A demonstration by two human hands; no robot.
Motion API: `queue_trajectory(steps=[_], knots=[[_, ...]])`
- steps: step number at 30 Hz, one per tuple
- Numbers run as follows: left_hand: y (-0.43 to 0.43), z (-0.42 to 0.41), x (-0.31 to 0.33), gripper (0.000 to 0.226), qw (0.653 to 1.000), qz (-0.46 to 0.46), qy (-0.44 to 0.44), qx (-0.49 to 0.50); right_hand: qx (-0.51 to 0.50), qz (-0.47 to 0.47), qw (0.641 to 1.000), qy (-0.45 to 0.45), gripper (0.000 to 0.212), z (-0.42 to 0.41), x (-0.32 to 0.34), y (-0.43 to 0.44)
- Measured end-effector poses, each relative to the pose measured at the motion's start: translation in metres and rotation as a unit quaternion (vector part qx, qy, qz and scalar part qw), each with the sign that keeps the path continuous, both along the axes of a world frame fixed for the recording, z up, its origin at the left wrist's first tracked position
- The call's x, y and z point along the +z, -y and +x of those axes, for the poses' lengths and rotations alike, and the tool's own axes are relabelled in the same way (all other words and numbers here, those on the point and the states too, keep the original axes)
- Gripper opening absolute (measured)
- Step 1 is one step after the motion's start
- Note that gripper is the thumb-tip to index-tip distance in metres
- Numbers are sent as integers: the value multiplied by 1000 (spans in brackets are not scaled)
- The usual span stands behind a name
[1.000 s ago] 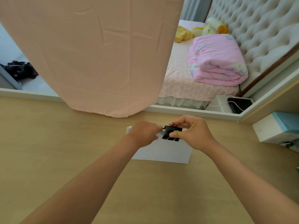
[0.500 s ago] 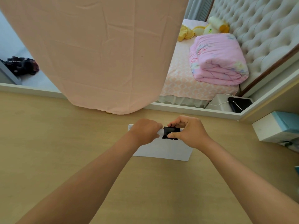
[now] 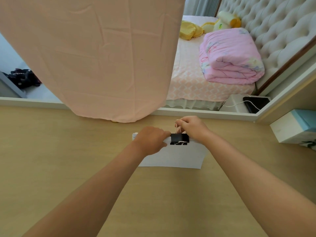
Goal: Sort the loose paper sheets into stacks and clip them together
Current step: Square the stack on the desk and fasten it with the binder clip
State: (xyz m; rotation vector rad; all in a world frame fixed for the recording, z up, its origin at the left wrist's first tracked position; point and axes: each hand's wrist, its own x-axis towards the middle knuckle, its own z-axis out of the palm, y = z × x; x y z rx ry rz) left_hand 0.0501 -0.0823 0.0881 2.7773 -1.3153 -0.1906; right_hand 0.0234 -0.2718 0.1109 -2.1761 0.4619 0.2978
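A stack of white paper sheets [image 3: 177,156] lies on the wooden table [image 3: 68,159] in the middle of the view. A black binder clip [image 3: 179,139] sits clamped on the stack's far edge. One of its wire handles lies flat on the paper; the other stands up behind it. My left hand [image 3: 150,141] grips the far edge of the stack just left of the clip. My right hand [image 3: 193,128] pinches the raised wire handle from the right. The far left corner of the stack shows beyond my left hand.
A pink cloth [image 3: 92,57] hangs down to the table's far edge. A white and teal box [image 3: 294,129] stands on the table at the right. Beyond the table are a bed with a folded pink quilt [image 3: 230,55] and a white side unit with a dark device.
The clip now sits clamped on the paper's edge. My right hand has shifted from squeezing the clip to pinching its upright rear handle. My left hand has hardly moved.
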Motion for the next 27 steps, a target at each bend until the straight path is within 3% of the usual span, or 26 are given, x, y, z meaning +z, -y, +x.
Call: queue_trajectory(steps=[7,10,12,14,17,20,22,25,27], knots=[[-2,-5,-3,11,1000,-5,3,2,27,-200,969,-142,15,35,-9,-3],[-3,-6,-5,15,1000,-20,6,1,27,-283,949,-136,14,31,-17,3],[-3,-6,-5,16,1000,-19,6,5,50,-234,965,-104,15,25,-18,9],[-3,-5,-5,14,1000,-19,2,8,85,-116,988,-61,32,16,-11,13],[0,0,-5,11,1000,-22,-8,10,167,28,982,-86,49,-1,15,12],[2,5,-3,13,1000,-16,-17,12,258,-2,961,-103,26,-10,28,14],[4,6,-3,13,1000,-12,-21,8,258,0,961,-94,21,-13,31,14],[5,5,-2,14,1000,-14,-20,6,266,-57,957,-100,43,-16,22,8],[5,6,-2,14,999,-19,-34,13,285,-166,941,-69,58,-17,11,1]])
